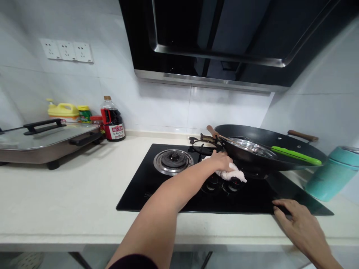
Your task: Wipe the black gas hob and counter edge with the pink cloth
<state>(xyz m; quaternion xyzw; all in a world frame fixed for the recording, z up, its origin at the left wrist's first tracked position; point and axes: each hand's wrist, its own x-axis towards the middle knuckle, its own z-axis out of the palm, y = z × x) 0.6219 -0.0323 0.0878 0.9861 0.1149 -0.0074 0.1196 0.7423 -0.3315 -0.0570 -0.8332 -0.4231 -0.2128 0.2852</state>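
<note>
My left hand [221,160] reaches across the black gas stove [168,194] and is closed on a white cloth [234,175]. Fabric spreads out from under the fingers, just behind the two control knobs [235,183]. Part of the cloth is hidden by the hand. My right hand [304,228] rests at the stove's front right edge, thumb and fingers apart, holding nothing. Beyond the cloth, a large black wok [260,162] sits on the right side of the stove. In it lie a metal basin or lid [252,147] and a green-handled utensil [297,155].
The left burner [174,160] is uncovered, and a loose pan support [204,147] lies behind my left hand. A turquoise tumbler [332,173] leans at the right. Leftward stand a soy sauce bottle [113,121] and a lidded electric pan [61,149]. The range hood [210,78] hangs overhead.
</note>
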